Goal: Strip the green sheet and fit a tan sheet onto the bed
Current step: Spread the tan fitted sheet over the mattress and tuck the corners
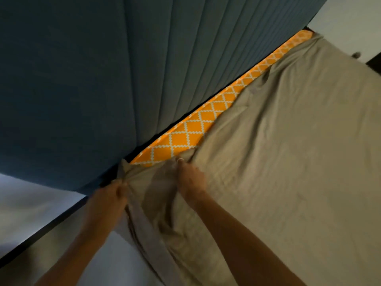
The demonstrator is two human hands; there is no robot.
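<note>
A tan sheet (288,151) covers most of the bed, wrinkled and bunched at the near corner by the headboard. A strip of the orange mattress with a white lattice pattern (206,118) shows between the sheet's edge and the headboard. My left hand (115,193) grips the bunched sheet corner at the mattress corner. My right hand (191,178) pinches the sheet's edge a little further along, just below the orange strip. No green sheet is in view.
A tall blue padded headboard (103,69) with vertical channels fills the upper left. A dark bed-frame edge (41,234) runs across the lower left over a pale floor. A white wall (354,23) sits at the upper right.
</note>
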